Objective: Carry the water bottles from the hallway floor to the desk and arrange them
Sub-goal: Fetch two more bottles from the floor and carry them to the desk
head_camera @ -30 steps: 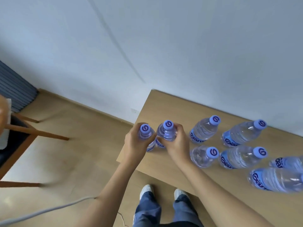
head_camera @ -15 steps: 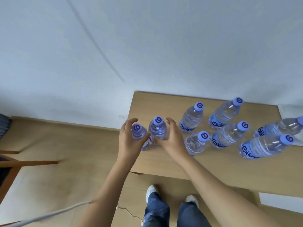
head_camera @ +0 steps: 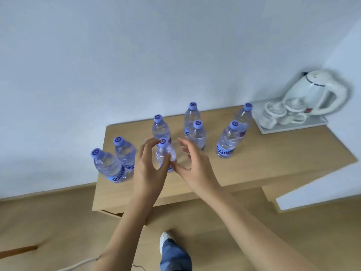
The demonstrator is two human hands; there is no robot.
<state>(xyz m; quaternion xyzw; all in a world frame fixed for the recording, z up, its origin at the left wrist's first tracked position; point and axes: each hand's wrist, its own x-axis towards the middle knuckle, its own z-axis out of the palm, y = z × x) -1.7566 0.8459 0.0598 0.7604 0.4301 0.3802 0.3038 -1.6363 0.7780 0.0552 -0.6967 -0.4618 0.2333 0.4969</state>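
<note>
Several clear water bottles with blue caps stand upright on the light wooden desk [head_camera: 273,159]. Two of them [head_camera: 106,167] [head_camera: 125,153] stand together at the desk's left edge, and the others form loose pairs toward the right [head_camera: 227,141]. My left hand [head_camera: 148,169] curves loosely around the left side of the front middle bottle [head_camera: 166,155], with the fingertips near its cap and the thumb in front of its body. My right hand [head_camera: 193,163] hovers just right of that bottle, fingers spread, thumb near its base.
A white tray [head_camera: 293,128] at the desk's back right carries a white kettle [head_camera: 312,92] and upturned cups [head_camera: 273,114]. A white wall runs behind the desk. Below are the wooden floor, my shoe [head_camera: 166,239] and a grey cable [head_camera: 78,265].
Both hands let go of the two bottles at the desk's left edge and moved right to the front middle bottle. The view swung right, bringing in the kettle tray.
</note>
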